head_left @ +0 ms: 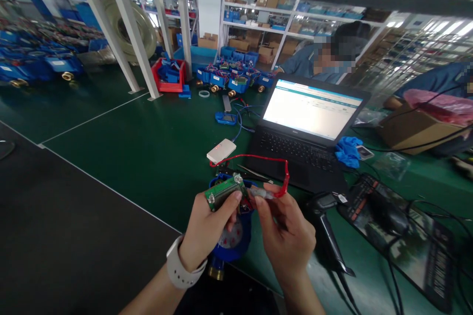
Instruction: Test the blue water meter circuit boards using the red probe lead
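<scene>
My left hand (212,219), with a white watch band on the wrist, grips a green circuit board (225,191) between thumb and fingers. Below the board sits a blue water meter (242,243) with a round dial and a brass fitting (216,271). My right hand (286,231) pinches a whitish connector plug (261,193) close to the board's right edge. From that plug a red cable (254,157) loops back to a white box (220,151) with a small red light. Whether the plug's tip touches the board cannot be made out.
An open laptop (295,152) stands beyond my hands. To the right lie a barcode scanner (328,231), a mouse (389,214) on a mouse pad (436,256), and loose cables. Blue meters (236,81) and a red bin (179,83) stand behind. A co-worker (314,61) sits opposite.
</scene>
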